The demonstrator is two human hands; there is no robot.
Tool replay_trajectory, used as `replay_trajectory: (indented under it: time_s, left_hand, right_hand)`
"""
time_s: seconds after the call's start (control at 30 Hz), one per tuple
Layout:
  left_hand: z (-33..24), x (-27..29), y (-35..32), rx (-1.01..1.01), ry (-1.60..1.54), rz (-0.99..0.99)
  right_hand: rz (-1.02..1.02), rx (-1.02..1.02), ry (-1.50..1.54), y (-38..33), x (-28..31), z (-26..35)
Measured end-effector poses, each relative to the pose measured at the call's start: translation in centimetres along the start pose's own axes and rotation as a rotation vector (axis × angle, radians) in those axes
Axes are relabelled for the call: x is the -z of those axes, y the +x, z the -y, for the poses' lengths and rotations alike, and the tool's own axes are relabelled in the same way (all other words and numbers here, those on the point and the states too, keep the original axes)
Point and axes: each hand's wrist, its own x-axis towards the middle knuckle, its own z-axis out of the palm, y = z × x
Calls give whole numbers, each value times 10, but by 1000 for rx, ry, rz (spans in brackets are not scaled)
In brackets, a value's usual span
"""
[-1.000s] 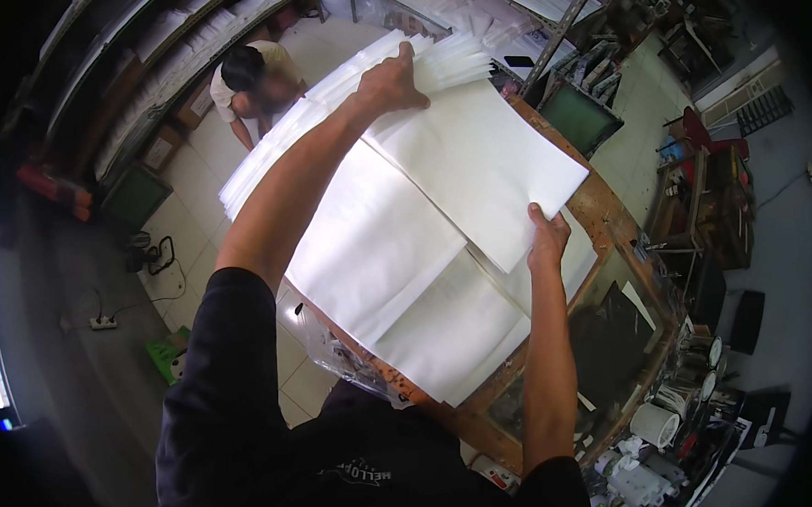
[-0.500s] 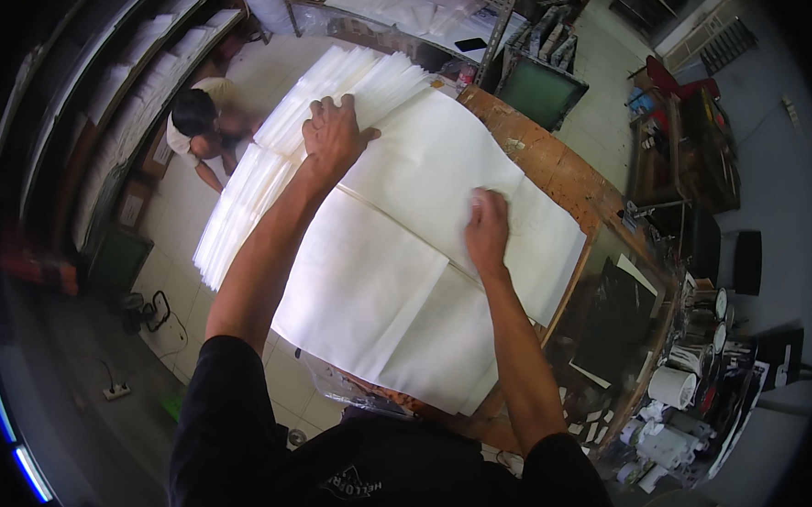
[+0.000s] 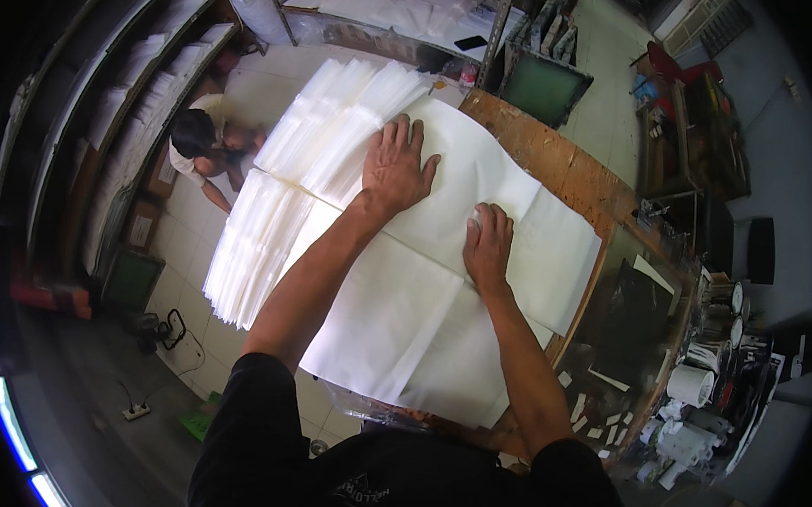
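Large white sheets (image 3: 376,298) lie in two rows over a wooden table, their left ends fanned into thick stacks with many layered edges (image 3: 260,237). My left hand (image 3: 397,166) lies flat on the far row, fingers spread, close to the fanned far stack (image 3: 340,112). Lower and to the right, my right hand (image 3: 489,249) rests on the sheets near the seam between the rows. Its fingers are slightly bent and apart, with nothing visible in them. Whether the sheets are paper or thin plastic I cannot tell.
The bare wooden table edge (image 3: 567,152) shows at the far right. Beyond the stacks, a person (image 3: 200,146) crouches by shelves (image 3: 119,119) full of sheets. A phone (image 3: 470,43) lies on a rack at the back. Tins and tubs (image 3: 691,385) crowd the right side.
My left hand has moved right and nearer, from the fanned edges onto the smooth sheet. The right hand, blurred before, now rests slightly nearer me. The view has shifted a little.
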Motion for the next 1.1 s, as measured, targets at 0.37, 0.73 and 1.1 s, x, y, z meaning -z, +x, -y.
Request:
replay_trajectory:
  time_s: [0.37,0.73,1.1]
  left_hand:
    - [10,-22,-15,-53,-112,22]
    - [6,4,-9,5,-274,104]
    - [20,164,-345,597,-574,-535]
  right_hand:
    - [14,-28,24,-11,1,-1]
    - [141,-323,310,18,40,-7]
    - [-326,-210,582,-19,100,26]
